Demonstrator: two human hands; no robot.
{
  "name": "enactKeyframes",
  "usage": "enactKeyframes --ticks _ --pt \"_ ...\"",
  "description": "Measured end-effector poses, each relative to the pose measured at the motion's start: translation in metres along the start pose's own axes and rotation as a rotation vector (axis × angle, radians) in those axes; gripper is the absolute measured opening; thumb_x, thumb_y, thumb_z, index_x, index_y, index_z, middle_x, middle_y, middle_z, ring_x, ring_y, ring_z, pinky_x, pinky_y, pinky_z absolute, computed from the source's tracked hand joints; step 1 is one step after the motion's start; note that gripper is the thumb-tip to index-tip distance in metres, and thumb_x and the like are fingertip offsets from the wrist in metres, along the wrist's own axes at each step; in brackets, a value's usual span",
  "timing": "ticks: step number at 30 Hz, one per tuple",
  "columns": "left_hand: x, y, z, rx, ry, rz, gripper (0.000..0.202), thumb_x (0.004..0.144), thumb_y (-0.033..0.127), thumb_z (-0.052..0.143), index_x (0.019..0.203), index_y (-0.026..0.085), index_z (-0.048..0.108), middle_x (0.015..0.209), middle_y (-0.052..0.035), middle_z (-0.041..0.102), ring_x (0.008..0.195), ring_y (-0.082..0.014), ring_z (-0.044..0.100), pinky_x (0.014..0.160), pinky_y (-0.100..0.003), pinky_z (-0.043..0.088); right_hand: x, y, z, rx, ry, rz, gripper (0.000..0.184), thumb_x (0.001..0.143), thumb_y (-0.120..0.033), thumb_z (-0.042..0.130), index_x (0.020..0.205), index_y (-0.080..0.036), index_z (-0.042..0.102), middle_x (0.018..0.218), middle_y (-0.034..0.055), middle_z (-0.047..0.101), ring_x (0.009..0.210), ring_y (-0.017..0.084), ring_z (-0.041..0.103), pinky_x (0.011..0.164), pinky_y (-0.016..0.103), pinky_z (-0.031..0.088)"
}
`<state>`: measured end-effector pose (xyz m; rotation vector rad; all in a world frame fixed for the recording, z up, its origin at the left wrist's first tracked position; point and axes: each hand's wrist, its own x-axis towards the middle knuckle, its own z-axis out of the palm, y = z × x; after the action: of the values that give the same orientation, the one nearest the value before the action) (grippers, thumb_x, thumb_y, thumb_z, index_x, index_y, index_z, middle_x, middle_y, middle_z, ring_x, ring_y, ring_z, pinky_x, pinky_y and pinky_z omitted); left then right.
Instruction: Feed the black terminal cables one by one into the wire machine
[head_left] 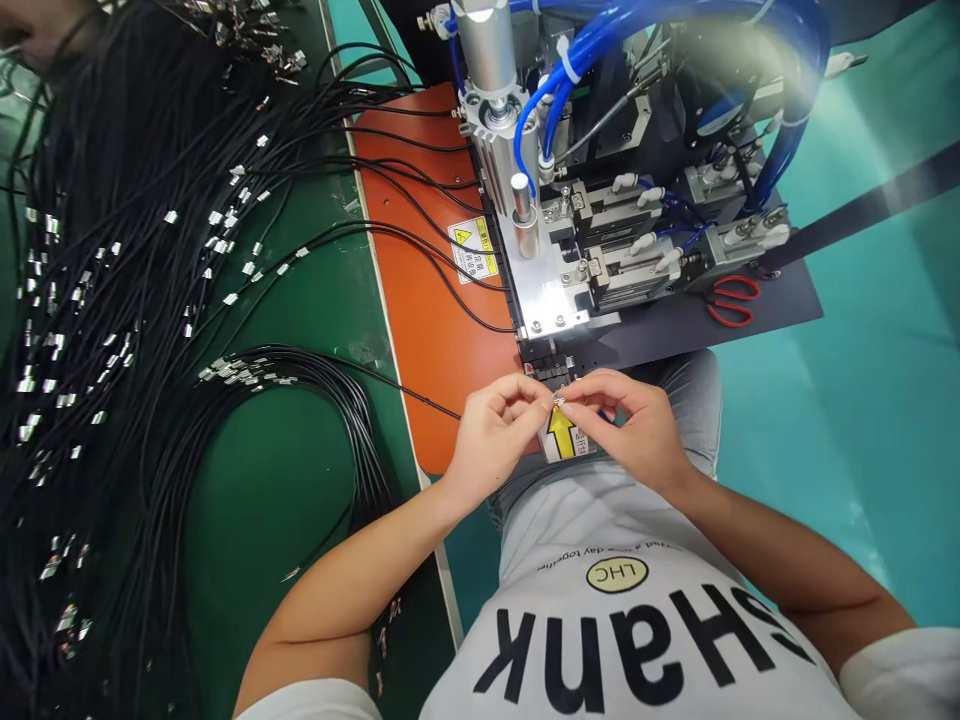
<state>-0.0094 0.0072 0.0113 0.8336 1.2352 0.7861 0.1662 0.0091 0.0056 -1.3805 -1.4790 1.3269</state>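
Note:
My left hand (498, 432) is closed in a pinch on the end of a black cable (430, 402), which runs in from the green table on the left. Meeting it fingertip to fingertip, my right hand (636, 428) pinches the small metal connector (558, 399) at the cable's end. Fingers partly hide the connector. Just below the fingertips is a white label with a yellow arrow (562, 436). Right beyond them sits the front end of the machine's black fixture (547, 370). Several other black cables lead into the machine (540, 290) along its left side.
A big heap of black cables (97, 200) with silver connectors covers the green table (277, 480), beside a curved bundle (349, 400). An orange board (420, 330) carries a warning label (474, 250). Red-handled scissors (733, 300) lie right of the machine. Part of another person's hand (45, 30) shows top left.

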Motion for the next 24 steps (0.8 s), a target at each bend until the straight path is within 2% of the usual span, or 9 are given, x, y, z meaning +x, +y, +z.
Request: enactKeyframes --ticks 6,12,16,24 --pt "-0.002 0.0 0.003 -0.043 0.015 0.01 0.022 0.084 0.036 0.07 0.081 0.017 0.061 0.059 0.0048 0.054 0.048 -0.0053 0.046 0.052 -0.02 0.046 -0.004 0.003 0.001 0.023 0.015 0.014 0.011 0.086 -0.029 0.069 0.094 -0.024 0.074 0.087 0.0019 0.071 0.063 0.012 0.06 0.055 0.028 0.041" --pt "-0.003 -0.003 0.002 -0.036 0.005 0.044 0.019 0.085 0.034 0.069 0.083 0.017 0.062 0.063 0.0043 0.055 0.049 -0.004 0.042 0.049 -0.018 0.04 -0.004 0.009 0.005 -0.01 -0.024 0.029 0.009 0.086 -0.031 0.069 0.085 -0.021 0.07 0.08 0.0014 0.069 0.067 0.013 0.06 0.057 0.028 0.041" --pt "-0.004 -0.007 0.0 -0.031 0.012 0.054 0.018 0.085 0.034 0.07 0.085 0.018 0.063 0.063 0.0043 0.055 0.048 -0.0044 0.043 0.049 -0.02 0.041 -0.003 0.008 0.008 -0.036 -0.036 -0.017 0.008 0.086 -0.024 0.066 0.079 -0.021 0.069 0.079 0.0012 0.066 0.067 0.013 0.058 0.061 0.027 0.045" --pt "-0.006 -0.01 0.001 -0.104 0.036 0.106 0.012 0.085 0.026 0.068 0.08 0.018 0.061 0.074 0.0023 0.057 0.048 -0.0045 0.044 0.044 -0.021 0.039 -0.006 0.007 0.014 -0.033 -0.036 -0.066 0.008 0.085 -0.016 0.063 0.078 -0.02 0.064 0.078 0.0001 0.063 0.066 0.011 0.057 0.064 0.026 0.046"
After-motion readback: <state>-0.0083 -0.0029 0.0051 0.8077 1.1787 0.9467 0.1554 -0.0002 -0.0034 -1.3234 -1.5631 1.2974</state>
